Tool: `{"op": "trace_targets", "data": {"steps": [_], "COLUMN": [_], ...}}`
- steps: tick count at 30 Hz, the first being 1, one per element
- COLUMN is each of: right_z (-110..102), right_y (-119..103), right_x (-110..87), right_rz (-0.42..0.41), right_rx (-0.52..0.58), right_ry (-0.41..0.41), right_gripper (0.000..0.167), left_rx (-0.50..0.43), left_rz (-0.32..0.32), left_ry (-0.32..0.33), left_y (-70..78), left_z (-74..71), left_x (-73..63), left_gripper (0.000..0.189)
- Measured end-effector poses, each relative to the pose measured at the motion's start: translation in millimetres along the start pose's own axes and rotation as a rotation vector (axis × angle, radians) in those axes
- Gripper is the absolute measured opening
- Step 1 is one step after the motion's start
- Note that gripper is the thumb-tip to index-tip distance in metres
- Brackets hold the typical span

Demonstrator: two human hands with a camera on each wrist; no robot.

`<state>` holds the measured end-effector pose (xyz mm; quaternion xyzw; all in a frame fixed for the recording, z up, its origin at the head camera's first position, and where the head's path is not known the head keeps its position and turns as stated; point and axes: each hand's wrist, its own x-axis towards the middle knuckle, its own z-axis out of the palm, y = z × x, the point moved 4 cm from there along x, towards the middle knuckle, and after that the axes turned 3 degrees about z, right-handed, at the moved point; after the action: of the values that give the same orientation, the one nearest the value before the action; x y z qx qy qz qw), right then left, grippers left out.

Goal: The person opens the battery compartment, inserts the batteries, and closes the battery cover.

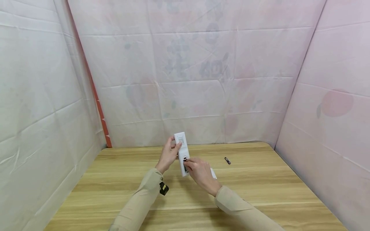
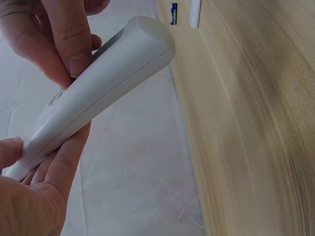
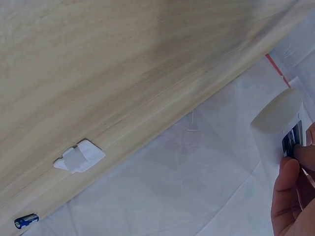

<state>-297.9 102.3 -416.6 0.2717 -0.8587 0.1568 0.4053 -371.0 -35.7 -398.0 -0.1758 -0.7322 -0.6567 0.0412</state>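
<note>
My left hand [image 1: 167,157] holds a white remote control [image 1: 182,149] by its upper part, tilted above the table with its back facing me. The remote's battery compartment [image 3: 297,129] is uncovered, and dark blue battery shapes show inside it. Thumb and fingers of my right hand [image 1: 200,172] pinch a battery at that compartment, mostly hidden behind the fingertips. On the table to the right lies a loose blue battery [image 1: 227,160]. A white battery cover [image 3: 81,156] rests on the wood, partly behind my right hand in the head view.
The wooden table [image 1: 130,179] has pale printed cloth [image 1: 190,106] hanging behind it and on both sides. A black band with a yellow mark [image 1: 163,188] sits by my left cuff.
</note>
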Motion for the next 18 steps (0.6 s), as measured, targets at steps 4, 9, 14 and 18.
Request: {"op": "trace_targets", "data": {"steps": [4,9,14,18], "right_z": [0.3,0.3,-1.0,-2.8], "right_y": [-0.6,-0.6,-0.4,-0.9], "right_x": [1.1,2.1,2.7,3.2], "right_rz": [0.012,0.019,0.026,0.021], "right_rx": [0.017,0.030,0.031,0.035], "right_ry": [-0.023,-0.040,-0.036,-0.023], "right_gripper": [0.013,0.012,0.012,0.014], "left_rx": [0.012,0.016,0.014,0.015], "left_rz": [-0.001,0.012,-0.006,-0.014], "left_ry": [-0.003,-0.003,-0.002,-0.001], "left_y": [-1.5,-3.4,-2.2,-2.0], "left_z": [-0.5,-1.1,-0.7,-0.6], "left_x": [0.0,0.5,0.6,0.7], "left_gripper": [0.040,0.039,0.038,0.039]}}
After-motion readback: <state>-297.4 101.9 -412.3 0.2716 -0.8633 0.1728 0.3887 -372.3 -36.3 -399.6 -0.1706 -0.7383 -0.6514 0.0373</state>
